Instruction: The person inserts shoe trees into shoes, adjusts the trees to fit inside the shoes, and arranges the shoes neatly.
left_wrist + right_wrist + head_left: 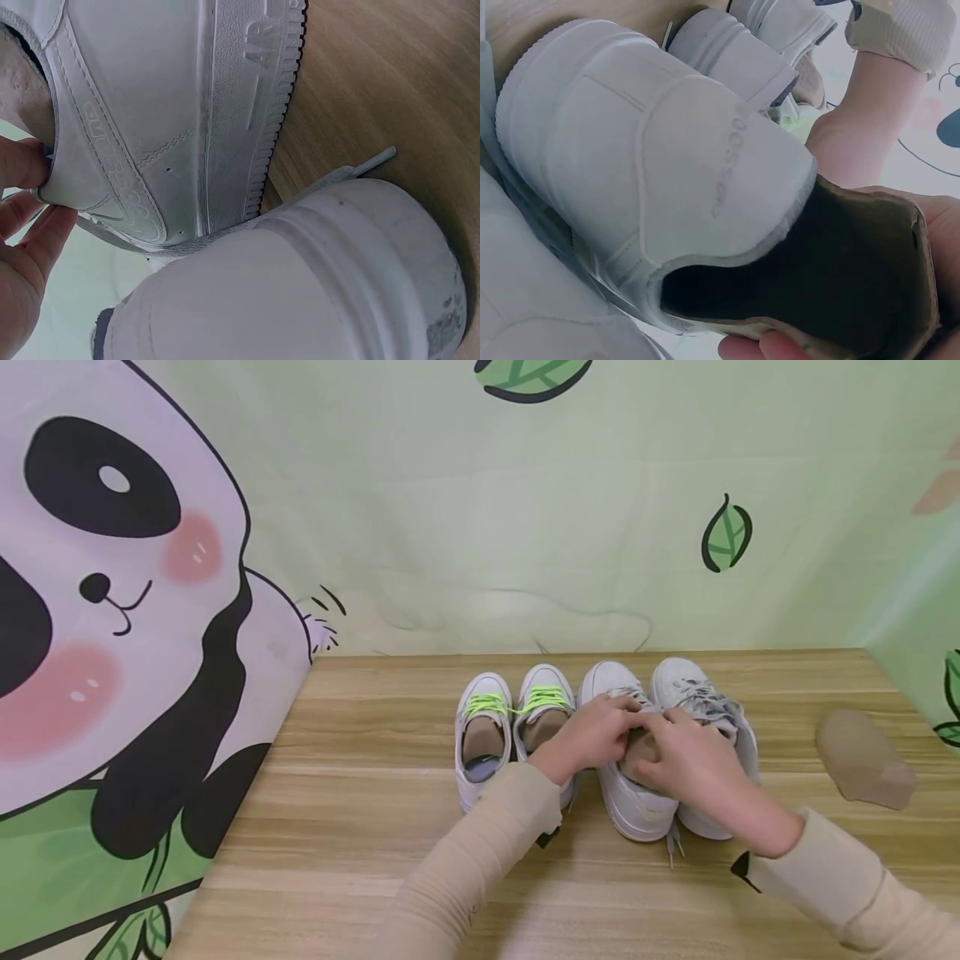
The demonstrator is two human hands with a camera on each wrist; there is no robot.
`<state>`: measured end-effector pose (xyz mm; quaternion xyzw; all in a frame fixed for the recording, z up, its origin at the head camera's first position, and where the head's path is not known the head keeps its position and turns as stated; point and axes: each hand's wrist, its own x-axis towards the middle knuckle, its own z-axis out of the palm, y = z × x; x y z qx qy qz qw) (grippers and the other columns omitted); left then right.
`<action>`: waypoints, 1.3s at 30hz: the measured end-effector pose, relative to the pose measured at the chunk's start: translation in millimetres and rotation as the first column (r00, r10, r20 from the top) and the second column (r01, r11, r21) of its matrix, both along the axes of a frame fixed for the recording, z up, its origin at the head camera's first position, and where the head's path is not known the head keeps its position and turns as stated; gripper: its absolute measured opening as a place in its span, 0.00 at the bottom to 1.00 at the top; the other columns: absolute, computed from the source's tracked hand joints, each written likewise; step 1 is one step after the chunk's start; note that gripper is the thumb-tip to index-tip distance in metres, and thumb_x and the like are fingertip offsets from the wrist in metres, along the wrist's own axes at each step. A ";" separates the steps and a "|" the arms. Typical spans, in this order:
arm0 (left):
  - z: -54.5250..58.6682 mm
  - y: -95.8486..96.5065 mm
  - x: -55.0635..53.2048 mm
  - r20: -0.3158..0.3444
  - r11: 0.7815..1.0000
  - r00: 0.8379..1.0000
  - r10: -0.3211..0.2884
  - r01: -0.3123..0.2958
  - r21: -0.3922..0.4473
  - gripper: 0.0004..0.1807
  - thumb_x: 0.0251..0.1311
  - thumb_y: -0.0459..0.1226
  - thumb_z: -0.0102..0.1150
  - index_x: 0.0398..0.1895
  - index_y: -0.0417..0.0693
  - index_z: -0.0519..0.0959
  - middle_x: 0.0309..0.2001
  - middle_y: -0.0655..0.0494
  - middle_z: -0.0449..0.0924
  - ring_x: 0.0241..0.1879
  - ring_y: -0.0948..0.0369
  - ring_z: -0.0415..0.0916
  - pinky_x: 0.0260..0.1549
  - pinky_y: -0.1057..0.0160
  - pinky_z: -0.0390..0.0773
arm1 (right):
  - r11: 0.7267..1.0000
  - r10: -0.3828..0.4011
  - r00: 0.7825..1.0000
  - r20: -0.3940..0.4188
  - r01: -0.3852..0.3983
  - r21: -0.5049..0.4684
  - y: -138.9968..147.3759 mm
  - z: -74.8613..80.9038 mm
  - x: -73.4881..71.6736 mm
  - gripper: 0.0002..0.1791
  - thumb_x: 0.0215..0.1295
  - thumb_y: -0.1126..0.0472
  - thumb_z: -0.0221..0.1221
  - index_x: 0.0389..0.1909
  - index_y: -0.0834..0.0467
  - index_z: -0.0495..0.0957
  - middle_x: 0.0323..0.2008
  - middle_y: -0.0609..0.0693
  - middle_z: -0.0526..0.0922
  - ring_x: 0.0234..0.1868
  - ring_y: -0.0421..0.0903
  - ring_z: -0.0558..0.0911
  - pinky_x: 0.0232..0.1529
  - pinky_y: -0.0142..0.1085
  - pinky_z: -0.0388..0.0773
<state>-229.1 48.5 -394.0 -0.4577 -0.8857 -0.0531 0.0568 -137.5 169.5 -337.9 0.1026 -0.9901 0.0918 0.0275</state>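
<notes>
A large white sneaker (637, 814) with grey laces stands on the wood-grain surface, toe toward the wall. My left hand (596, 731) pinches the edge of its opening, fingertips at the collar (56, 176) in the left wrist view. My right hand (693, 756) grips a brown moulded shoe insert (855, 270), whose front end is inside that sneaker and hidden. The insert's hollow dark side faces the right wrist camera, and its heel end sticks out of the shoe. Against it on the right stands the matching sneaker (746, 752), laces lying loose over it.
Left of the large pair are two smaller white sneakers (468, 789) with neon-green laces, brown inserts (482, 739) inside them. Another brown insert (862, 760) lies at the right. Behind rises a pale green wall (450, 527) printed with a panda and leaves.
</notes>
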 end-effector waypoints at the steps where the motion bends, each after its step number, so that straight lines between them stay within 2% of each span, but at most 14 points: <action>1: -0.1 0.0 0.0 0.002 1.000 1.000 0.001 -0.001 0.001 0.21 0.54 0.34 0.48 0.52 0.58 0.74 0.53 0.57 0.72 0.50 0.63 0.71 0.51 0.66 0.66 | 1.000 0.000 1.000 -0.004 0.000 -0.003 -0.2 -0.4 -0.2 0.28 0.46 0.53 0.61 0.48 0.63 0.71 0.42 0.64 0.74 0.35 0.61 0.76 0.30 0.54 0.71; 9: 0.4 -0.3 1.2 0.005 1.000 1.000 0.003 -0.003 0.012 0.20 0.53 0.34 0.49 0.50 0.59 0.75 0.53 0.57 0.73 0.50 0.62 0.71 0.50 0.67 0.66 | 1.000 0.001 1.000 -0.019 -0.001 -0.023 -0.9 -5.5 -4.1 0.26 0.46 0.54 0.61 0.45 0.64 0.72 0.39 0.64 0.74 0.33 0.61 0.76 0.28 0.53 0.71; 17: -1.2 0.0 0.4 0.007 0.999 1.000 -0.003 0.003 0.043 0.17 0.54 0.35 0.49 0.47 0.57 0.77 0.51 0.58 0.74 0.50 0.63 0.71 0.51 0.67 0.66 | 0.999 -0.004 0.998 -0.059 0.002 -0.038 -1.4 -15.2 -10.2 0.22 0.46 0.55 0.60 0.41 0.65 0.73 0.35 0.63 0.74 0.27 0.62 0.75 0.22 0.51 0.71; 21: -3.5 -1.0 -0.2 -0.005 0.997 1.000 -0.006 0.006 0.082 0.18 0.54 0.35 0.49 0.49 0.57 0.76 0.52 0.57 0.74 0.51 0.63 0.71 0.50 0.67 0.67 | 0.999 -0.018 0.999 -0.043 0.016 -0.050 0.7 -15.4 -10.2 0.23 0.48 0.53 0.59 0.43 0.64 0.73 0.35 0.62 0.74 0.30 0.62 0.75 0.26 0.53 0.71; 25: -8.5 -3.3 -1.0 -0.018 0.987 1.000 -0.016 0.019 0.158 0.18 0.54 0.35 0.50 0.50 0.55 0.75 0.50 0.59 0.75 0.49 0.65 0.72 0.48 0.69 0.68 | 0.997 -0.023 1.000 0.001 0.023 -0.069 3.7 -14.7 -10.0 0.24 0.49 0.50 0.57 0.44 0.62 0.73 0.38 0.61 0.75 0.36 0.60 0.76 0.34 0.56 0.70; 28: -11.8 -5.0 -1.2 -0.032 0.977 0.999 -0.026 0.032 0.211 0.18 0.54 0.35 0.51 0.50 0.53 0.75 0.49 0.60 0.76 0.48 0.66 0.73 0.48 0.70 0.68 | 0.996 -0.005 1.000 0.013 0.007 -0.085 7.1 -14.4 -9.7 0.23 0.49 0.49 0.56 0.42 0.61 0.73 0.38 0.60 0.76 0.37 0.58 0.76 0.35 0.55 0.70; 34: -15.0 -5.9 -0.5 -0.058 0.966 0.998 -0.017 0.032 0.257 0.18 0.53 0.35 0.52 0.49 0.53 0.74 0.47 0.61 0.77 0.45 0.66 0.74 0.46 0.70 0.69 | 0.983 0.087 0.996 0.035 -0.080 -0.163 15.8 -10.1 -11.9 0.17 0.47 0.50 0.61 0.34 0.58 0.75 0.34 0.55 0.78 0.33 0.50 0.77 0.28 0.42 0.70; 39: -14.4 -5.3 0.2 -0.069 0.965 0.998 -0.011 0.029 0.262 0.18 0.52 0.35 0.52 0.48 0.53 0.75 0.46 0.61 0.78 0.43 0.67 0.74 0.45 0.70 0.70 | 0.974 0.107 0.993 0.051 -0.095 -0.204 19.1 -8.3 -13.6 0.16 0.47 0.55 0.59 0.35 0.60 0.76 0.33 0.56 0.80 0.34 0.53 0.78 0.29 0.44 0.71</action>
